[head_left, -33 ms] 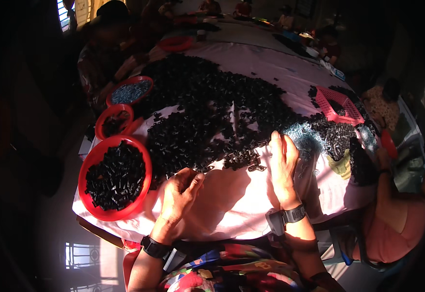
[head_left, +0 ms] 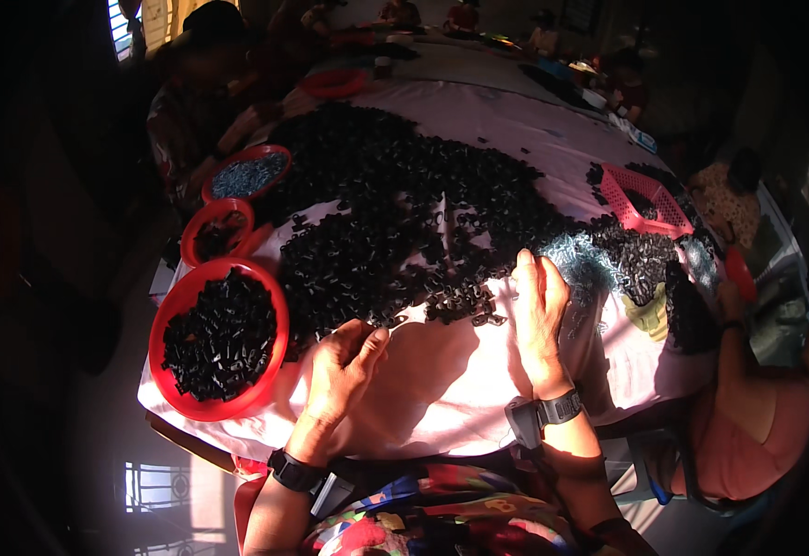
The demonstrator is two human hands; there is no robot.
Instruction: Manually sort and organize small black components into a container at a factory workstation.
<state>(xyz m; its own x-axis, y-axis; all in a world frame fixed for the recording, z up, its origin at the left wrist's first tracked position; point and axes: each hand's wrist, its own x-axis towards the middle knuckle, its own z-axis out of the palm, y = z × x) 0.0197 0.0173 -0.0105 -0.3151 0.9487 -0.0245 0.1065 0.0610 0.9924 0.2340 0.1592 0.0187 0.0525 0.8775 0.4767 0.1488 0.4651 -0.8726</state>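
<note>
change: none visible since the previous frame, so handling stands at the same point | left hand (head_left: 340, 367): beside small black pieces (head_left: 460, 302), cannot tell if clamped | right hand (head_left: 542, 320): fingers bunched, cannot tell grip | pieces: loose on bench (head_left: 506, 116), between hands

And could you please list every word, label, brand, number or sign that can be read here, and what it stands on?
No text can be read anywhere.
White-and-blue pack, upper right: too small and blurred for any print to be read.
Right wrist strap: nothing legible.
Black parts: too small to tell any markings.
</note>
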